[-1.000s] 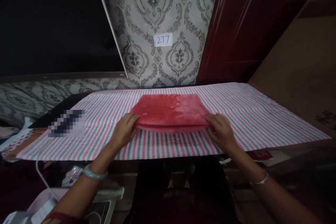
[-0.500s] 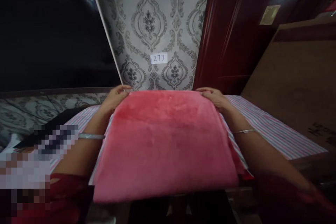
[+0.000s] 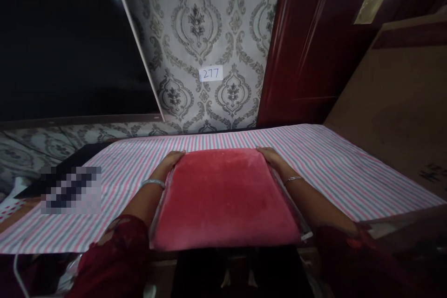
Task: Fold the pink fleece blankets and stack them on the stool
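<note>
A folded red plush cloth [image 3: 226, 195] lies flat on the striped tablecloth [image 3: 115, 167], its near folded edge at the table's front. My left hand [image 3: 172, 158] grips its far left corner, fingers bent around the edge. At the far right corner my right hand [image 3: 271, 156] does the same, with the thumb side on top. The undersides of both hands are hidden. Thin greyish layers show beneath the cloth along its sides.
A large dark screen [image 3: 66, 46] stands at the back left. Behind the table is patterned wallpaper with a paper label [image 3: 211, 73] reading 277. A big cardboard box [image 3: 401, 102] leans at the right beside a dark red door [image 3: 307, 32]. A blurred-out item [image 3: 71, 191] is on the left.
Both hands have brought the red cloth down from a raised, tilted position to lie flatter and lower on the table. More of the striped tablecloth shows behind it.
</note>
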Demonstrator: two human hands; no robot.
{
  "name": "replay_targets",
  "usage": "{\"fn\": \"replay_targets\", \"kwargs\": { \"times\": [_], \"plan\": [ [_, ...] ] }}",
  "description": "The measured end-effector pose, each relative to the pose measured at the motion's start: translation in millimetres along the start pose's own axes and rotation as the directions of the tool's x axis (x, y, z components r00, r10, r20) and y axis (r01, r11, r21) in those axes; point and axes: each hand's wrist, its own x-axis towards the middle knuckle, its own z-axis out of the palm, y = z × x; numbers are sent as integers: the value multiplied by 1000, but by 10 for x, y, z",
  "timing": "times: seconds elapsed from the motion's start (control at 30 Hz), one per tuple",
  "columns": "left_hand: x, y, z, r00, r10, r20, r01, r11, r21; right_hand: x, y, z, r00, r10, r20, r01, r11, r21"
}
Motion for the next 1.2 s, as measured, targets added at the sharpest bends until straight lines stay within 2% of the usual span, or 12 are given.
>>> {"fn": "replay_targets", "kwargs": {
  "times": [0.1,0.17,0.27,0.33,0.4,0.5,0.67,0.77,0.93,1.03,1.13,1.2],
  "plan": [
    [-75,98,48,996,86,-34,-83,993,82,-97,-178,18,984,-157,-80,147,982,-118],
    [-218,230,178,961,277,-5,-271,943,190,-246,-328,146,920,-386,-63,353,889,-291],
    [-482,423,483,804,557,209,-590,703,398,-496,-475,452,764,-622,174,610,607,-509],
    [-615,471,693,757,579,304,-646,588,488,-606,-467,635,734,-609,301,656,520,-547],
    [-677,433,861,767,548,334,-632,555,540,-646,-386,751,749,-566,343,646,510,-569],
    [-661,290,1001,777,530,341,-619,544,566,-631,-245,813,779,-547,306,607,537,-586],
    [-573,164,1047,777,544,317,-612,536,582,-621,-207,805,781,-560,278,598,542,-590],
    [-558,176,1040,779,547,307,-609,543,578,-592,-223,739,806,-532,259,563,555,-613],
    [-578,225,1021,785,534,312,-603,548,579,-476,-115,387,894,-424,144,400,612,-683],
    [-581,240,1017,789,527,316,-601,553,577,-478,13,59,933,-358,-33,246,702,-668],
    [-569,236,1025,781,547,300,-606,550,575,-590,131,-205,921,-337,-197,190,827,-529],
    [-560,231,1032,769,569,292,-617,541,572,-694,188,-275,933,-294,-209,199,902,-382]
  ]
}}
